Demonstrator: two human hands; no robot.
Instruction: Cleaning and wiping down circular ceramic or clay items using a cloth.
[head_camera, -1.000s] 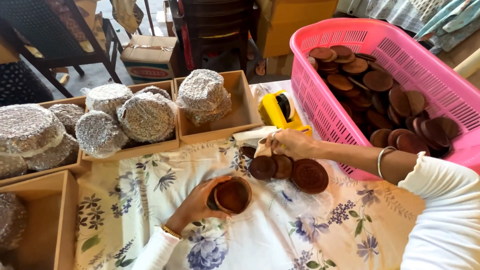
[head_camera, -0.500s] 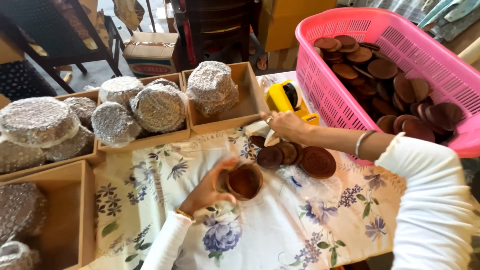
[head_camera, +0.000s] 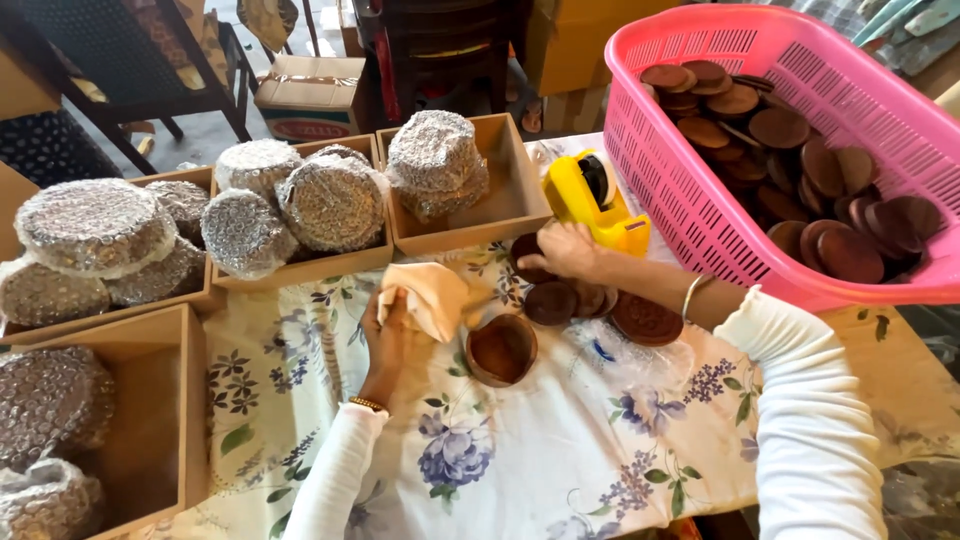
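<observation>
Fingers of the left hand (head_camera: 392, 335) clutch a crumpled beige cloth (head_camera: 432, 297); the right hand (head_camera: 560, 250) grips a round brown wooden disc (head_camera: 524, 250), mostly hidden.

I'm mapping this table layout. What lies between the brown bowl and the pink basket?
In the head view, between the bowl and the basket lie flat brown discs on the floral cloth, with the right hand resting on them.
</observation>
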